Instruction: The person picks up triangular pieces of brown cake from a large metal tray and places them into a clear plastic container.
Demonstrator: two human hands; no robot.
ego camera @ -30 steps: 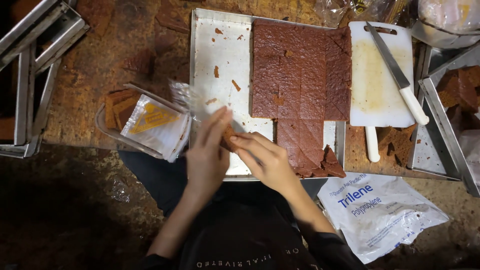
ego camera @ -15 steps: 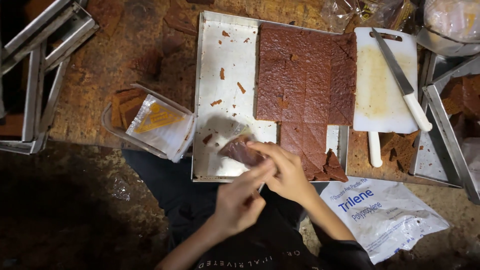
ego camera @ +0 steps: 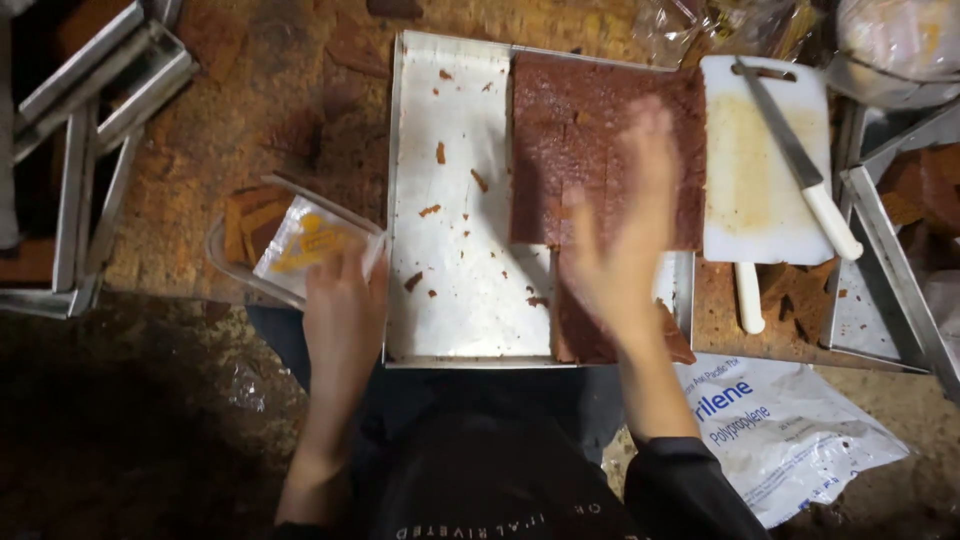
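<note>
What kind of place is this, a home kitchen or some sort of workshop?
Most likely a small food-making and packing workshop. A large metal tray holds a brown slab cut into squares, a knife lies on a white cutting board, and a clear tub of wrapped pieces sits beside the left hand.

White cutting board (ego camera: 755, 190) right of tray, knife (ego camera: 800, 165) lying diagonally across it, white handle overhanging edge. Printed plastic bag (ego camera: 790, 430) bottom right. Stacked metal frames (ego camera: 70, 150) far left. Clear bags (ego camera: 700, 25) top right.
</note>
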